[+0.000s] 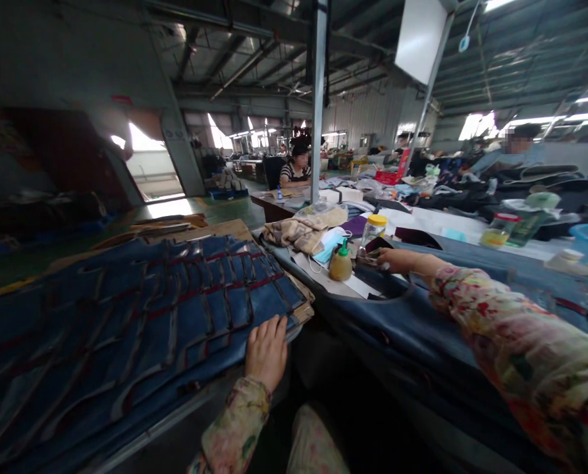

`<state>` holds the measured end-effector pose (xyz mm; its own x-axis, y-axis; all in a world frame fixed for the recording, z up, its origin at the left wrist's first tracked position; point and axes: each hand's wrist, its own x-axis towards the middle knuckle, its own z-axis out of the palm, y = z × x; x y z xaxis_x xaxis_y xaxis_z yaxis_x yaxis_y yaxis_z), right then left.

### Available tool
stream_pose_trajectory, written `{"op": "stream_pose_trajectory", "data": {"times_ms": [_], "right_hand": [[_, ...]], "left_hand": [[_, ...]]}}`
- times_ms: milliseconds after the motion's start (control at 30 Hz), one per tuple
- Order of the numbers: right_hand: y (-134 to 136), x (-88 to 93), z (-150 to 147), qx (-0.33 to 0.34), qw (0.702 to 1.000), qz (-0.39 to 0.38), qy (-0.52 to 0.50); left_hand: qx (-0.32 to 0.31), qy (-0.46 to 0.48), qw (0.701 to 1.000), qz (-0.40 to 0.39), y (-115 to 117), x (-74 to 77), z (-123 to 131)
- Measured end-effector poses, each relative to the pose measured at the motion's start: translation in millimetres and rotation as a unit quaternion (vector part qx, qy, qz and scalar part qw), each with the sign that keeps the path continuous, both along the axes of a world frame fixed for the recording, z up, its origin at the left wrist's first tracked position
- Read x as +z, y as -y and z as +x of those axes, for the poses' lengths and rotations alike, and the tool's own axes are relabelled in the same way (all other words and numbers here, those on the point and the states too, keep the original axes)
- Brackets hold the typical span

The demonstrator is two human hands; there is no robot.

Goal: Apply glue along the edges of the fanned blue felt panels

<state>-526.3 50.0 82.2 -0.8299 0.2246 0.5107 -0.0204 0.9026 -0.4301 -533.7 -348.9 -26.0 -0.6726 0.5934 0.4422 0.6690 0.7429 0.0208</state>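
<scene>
Reaching right, resting left

A wide workshop hall, seen from where one stands beside the worker; a metal post point(318, 105) rises beyond the two work surfaces. To the left, strap-lined blue pieces point(195, 316) lie in overlapping rows on cardboard point(301, 311), filling that side. To the right, a blue sheet point(367, 329) drapes over the near edge of the other surface. Farther off sit a co-worker in a striped top point(296, 174) and, at far right, another co-worker point(511, 157).

A patterned cloth point(298, 232) lies between the two sides, at the far end. The left hand point(268, 352) is laid palm down, fingers extended, on the near right corner of the blue pieces — open, by its look, though its thumb is hidden. The right hand point(397, 260) is stretched out over the other surface, its fingers lowered; whether they have closed on anything I cannot tell.

Just beyond that hand stands a yellow-lidded jar point(375, 227); nearer the cloth are a face mask point(330, 243) and a green-tipped bottle point(341, 266). Smallest, a blurred item point(367, 261) lies at the right fingertips.

The step in hand appears to be a reach — fetching or setting down, one cannot say which. The next move would seem to call for a sure fingertip hold or a clean release, clear of the bottle.
</scene>
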Motion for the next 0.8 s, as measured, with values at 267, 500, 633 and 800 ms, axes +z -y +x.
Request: {"op": "stream_pose_trajectory", "data": {"times_ms": [267,500,633,800], "right_hand": [[-28.4,67.4,40.0,-0.013,0.991,0.086,0.105],[-6.8,132.2,89.3,-0.153,0.966,0.208,-0.031],[58.8,158.8,119.1,-0.130,0.952,0.234,-0.150],[142.3,150.2,123.4,0.067,0.950,0.233,-0.197]], "left_hand": [[0.004,0.018,1.000,0.007,-2.2,2.0,3.6],[-0.012,0.064,0.997,0.036,-0.1,11.9,6.1],[-0.058,0.157,0.970,0.179,-9.3,30.3,28.3],[-0.215,0.447,0.782,0.376,-28.1,58.0,85.2]]}}
